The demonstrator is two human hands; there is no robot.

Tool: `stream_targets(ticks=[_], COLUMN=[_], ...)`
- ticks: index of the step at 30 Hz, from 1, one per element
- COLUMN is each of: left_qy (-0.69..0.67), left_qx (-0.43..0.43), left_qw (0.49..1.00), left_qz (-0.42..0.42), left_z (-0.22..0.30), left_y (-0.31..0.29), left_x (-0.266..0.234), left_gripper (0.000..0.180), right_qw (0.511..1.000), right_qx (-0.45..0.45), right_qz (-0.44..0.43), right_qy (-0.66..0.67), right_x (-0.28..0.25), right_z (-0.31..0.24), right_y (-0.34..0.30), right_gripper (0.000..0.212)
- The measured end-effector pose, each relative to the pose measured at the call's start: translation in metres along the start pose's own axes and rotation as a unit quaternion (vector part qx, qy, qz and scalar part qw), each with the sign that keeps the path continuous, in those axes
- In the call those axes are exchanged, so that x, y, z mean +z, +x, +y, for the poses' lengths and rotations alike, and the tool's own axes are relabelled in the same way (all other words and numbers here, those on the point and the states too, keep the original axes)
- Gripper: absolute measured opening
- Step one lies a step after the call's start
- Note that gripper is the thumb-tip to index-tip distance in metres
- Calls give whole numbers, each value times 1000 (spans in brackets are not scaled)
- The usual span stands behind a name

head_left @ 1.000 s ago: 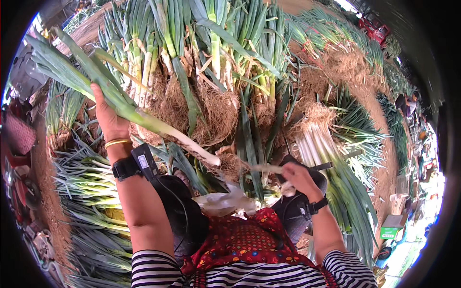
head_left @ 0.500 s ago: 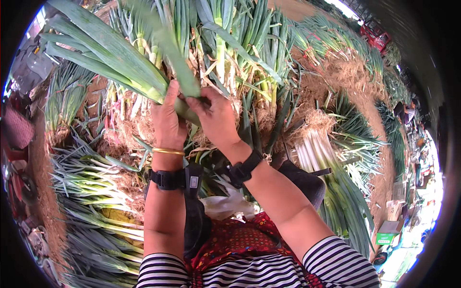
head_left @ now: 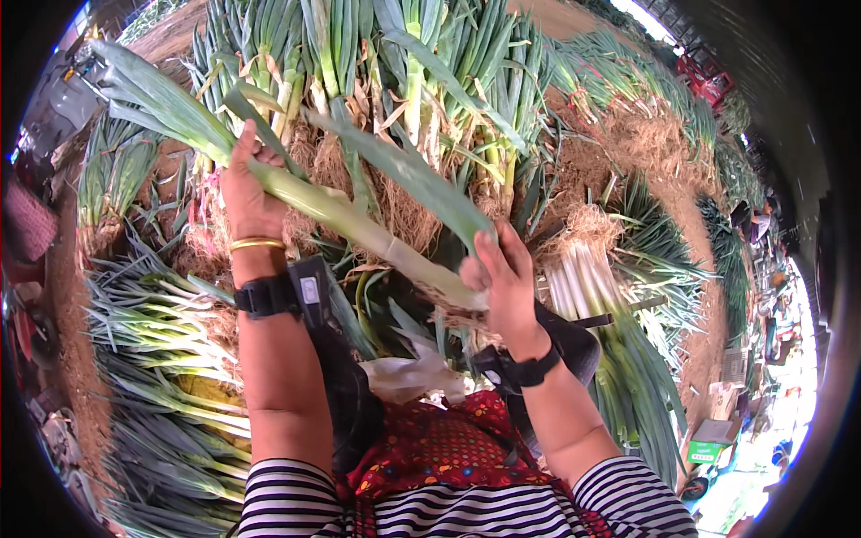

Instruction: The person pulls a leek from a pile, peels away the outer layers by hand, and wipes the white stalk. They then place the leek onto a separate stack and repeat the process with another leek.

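Note:
My left hand [head_left: 251,188] is wrapped round the upper stalk of a thick green onion [head_left: 354,224]. Its green leaves spread to the upper left, and its pale lower end slants down toward my right hand [head_left: 509,291]. My right fingers pinch the lower end of a long green leaf [head_left: 408,175], which crosses above the stalk toward the upper left. The onion's root end lies close beside those fingers, and whether they touch it I cannot tell.
Upright bundles of green onions [head_left: 439,90] stand ahead. Piles of loose ones [head_left: 170,332] lie at left; a white-stemmed heap [head_left: 619,341] rests at right, roots toward the far side. Pale peelings [head_left: 417,375] lie by my lap. A green box [head_left: 708,446] sits far right.
My hands have moved apart: the left up and left with the onion, the right down and right, drawing the leaf along the stalk. The pale lower stalk now shows between them.

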State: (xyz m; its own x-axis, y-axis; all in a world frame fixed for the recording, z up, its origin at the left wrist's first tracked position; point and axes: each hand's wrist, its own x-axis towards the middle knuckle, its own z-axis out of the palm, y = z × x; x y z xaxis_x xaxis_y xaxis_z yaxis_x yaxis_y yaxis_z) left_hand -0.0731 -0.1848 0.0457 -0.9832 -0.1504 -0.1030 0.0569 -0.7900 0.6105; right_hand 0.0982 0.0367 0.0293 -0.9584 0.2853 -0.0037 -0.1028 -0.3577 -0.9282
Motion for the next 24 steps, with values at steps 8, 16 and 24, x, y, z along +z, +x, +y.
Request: stream_targets(ticks=[8, 16, 24], left_qy=[31, 58, -64], left_qx=[54, 95, -5], left_qw=[998, 992, 968], left_qz=[-20, -51, -242], left_z=[12, 34, 16], left_y=[19, 17, -17], left_x=[-22, -21, -6], left_gripper=[22, 22, 27], right_qw=[785, 594, 835], right_qx=[-47, 151, -141], right_qz=[-145, -333, -125], right_qy=[-601, -717, -517], right_x=[-83, -171, -24], right_z=[33, 69, 22], right_y=[-64, -79, 8], right_gripper=[37, 43, 46])
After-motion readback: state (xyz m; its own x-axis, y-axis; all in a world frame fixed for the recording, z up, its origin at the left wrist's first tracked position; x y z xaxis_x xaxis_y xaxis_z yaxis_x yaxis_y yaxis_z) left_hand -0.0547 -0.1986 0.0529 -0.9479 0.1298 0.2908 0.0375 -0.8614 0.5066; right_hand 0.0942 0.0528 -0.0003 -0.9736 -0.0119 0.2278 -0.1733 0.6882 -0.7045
